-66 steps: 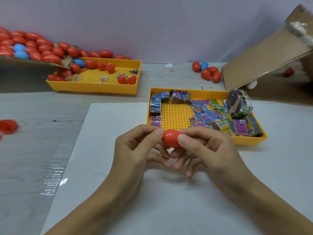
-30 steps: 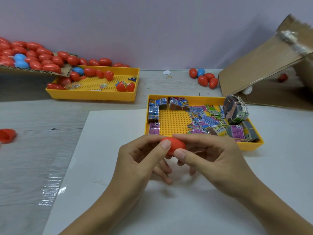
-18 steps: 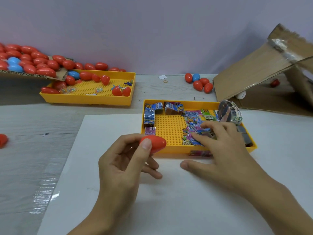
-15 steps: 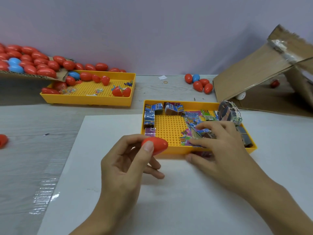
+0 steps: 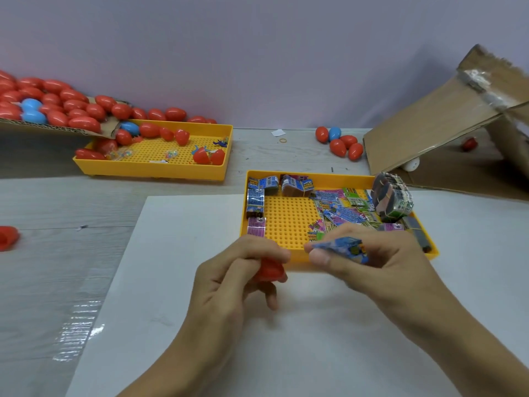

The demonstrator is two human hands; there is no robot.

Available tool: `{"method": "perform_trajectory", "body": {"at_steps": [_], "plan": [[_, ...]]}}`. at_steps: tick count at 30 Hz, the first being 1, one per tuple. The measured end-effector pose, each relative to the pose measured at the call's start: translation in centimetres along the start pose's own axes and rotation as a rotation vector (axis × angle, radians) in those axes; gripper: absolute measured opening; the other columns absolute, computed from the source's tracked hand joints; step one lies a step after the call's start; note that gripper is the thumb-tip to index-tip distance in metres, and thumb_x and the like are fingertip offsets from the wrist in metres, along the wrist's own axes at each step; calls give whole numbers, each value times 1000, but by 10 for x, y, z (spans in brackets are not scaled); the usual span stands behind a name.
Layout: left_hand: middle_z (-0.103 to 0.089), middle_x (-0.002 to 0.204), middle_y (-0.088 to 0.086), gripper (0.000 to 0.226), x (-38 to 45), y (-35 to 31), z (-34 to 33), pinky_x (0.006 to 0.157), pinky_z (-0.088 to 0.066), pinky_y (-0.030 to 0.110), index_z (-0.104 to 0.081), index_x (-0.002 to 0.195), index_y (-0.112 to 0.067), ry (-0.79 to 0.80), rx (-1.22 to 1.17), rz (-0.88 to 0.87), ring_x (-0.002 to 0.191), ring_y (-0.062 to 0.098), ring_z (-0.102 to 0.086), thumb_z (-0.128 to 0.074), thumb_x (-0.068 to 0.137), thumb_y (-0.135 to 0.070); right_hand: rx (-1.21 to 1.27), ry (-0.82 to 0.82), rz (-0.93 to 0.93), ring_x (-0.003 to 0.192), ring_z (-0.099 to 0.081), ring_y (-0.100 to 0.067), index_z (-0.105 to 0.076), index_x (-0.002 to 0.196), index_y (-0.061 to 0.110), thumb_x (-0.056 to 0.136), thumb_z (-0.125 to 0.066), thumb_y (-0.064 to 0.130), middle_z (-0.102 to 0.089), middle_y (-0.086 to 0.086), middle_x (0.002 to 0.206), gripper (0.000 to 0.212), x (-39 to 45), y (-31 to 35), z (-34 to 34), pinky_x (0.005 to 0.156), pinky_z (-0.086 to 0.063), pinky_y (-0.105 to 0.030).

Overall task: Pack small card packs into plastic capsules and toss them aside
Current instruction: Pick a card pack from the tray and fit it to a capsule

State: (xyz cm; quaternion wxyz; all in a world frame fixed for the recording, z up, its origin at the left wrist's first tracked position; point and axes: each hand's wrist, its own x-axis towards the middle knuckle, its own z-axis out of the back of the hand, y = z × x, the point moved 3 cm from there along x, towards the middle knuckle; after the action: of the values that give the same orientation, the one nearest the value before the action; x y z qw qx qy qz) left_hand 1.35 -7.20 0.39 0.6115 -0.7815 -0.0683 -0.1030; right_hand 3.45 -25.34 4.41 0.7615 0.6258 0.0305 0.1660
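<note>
White sheet (image 5: 200, 325) underlies left hand (image 5: 229, 285) gripping capsule (image 5: 270, 271), right hand (image 5: 380, 267) pinching pack (image 5: 342, 247).

A: Left hand (image 5: 229, 277) status?
B: Forearm in from bottom centre, back of hand up. Fingers curled, thumb and forefinger closed round something small and red.
A: Right hand (image 5: 380, 262)?
B: Forearm in from lower right. Thumb and forefinger pinch a small flat pack, tip aimed at the left hand. Other fingers curled under.
A: Touching?
B: No. Fingertips near, narrow gap between the hands.
</note>
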Motion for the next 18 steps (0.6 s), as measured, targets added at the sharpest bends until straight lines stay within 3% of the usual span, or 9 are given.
{"method": "perform_trajectory", "body": {"at_steps": [2,5,8,10,14,16,18], "plan": [[-64,88,1,28,-1,0,-1,55,-45,27,-73,79,-16,42,95,12,73,20,-58,-45,85,-19,23,19,-76,47,-41,0,-81,77,16,71,-78,31,-52,11,53,17,-1,-6,-5,46,-31,-10],[-61,87,-4,22,-3,-6,-5,61,-45,23,-70,87,-26,85,225,-27,75,13,-57,-51,86,-39,28,103,-164,44,-29,-4,-78,69,19,72,-81,34,-39,10,47,15,-4,-10,-11,43,-24,-13],[-60,94,-7,18,-4,-8,-11,63,-50,23,-71,99,-34,126,373,-110,84,14,-62,-67,83,-41,-61,169,-126,55,-47,-7,-77,74,21,77,-80,44,-57,-10,57,24,-6,-13,-16,49,-34,-29],[-60,97,-6,18,-4,-7,-12,60,-49,26,-74,97,-35,127,404,-122,81,16,-62,-73,80,-40,-168,165,-74,58,-45,-13,-76,76,17,76,-71,44,-57,-19,64,28,-7,-14,-19,52,-34,-42],[-63,88,0,10,2,-2,-8,64,-48,26,-78,83,-24,118,308,-73,78,16,-62,-74,77,-32,-282,134,34,54,-43,-13,-64,62,7,78,-69,34,-52,-8,60,32,-10,-13,-22,52,-33,-34],[-66,82,0,10,4,0,-5,70,-47,20,-76,79,-21,113,265,-47,77,13,-63,-72,78,-30,-289,111,62,56,-48,-14,-68,65,13,77,-74,35,-56,-2,62,25,-11,-10,-23,50,-36,-28],[-65,78,-4,12,6,0,-3,65,-45,15,-74,77,-21,103,217,-8,69,9,-59,-70,79,-32,-229,51,45,57,-49,-8,-68,67,22,74,-81,38,-57,4,65,21,-10,-9,-20,51,-37,-22]]}}
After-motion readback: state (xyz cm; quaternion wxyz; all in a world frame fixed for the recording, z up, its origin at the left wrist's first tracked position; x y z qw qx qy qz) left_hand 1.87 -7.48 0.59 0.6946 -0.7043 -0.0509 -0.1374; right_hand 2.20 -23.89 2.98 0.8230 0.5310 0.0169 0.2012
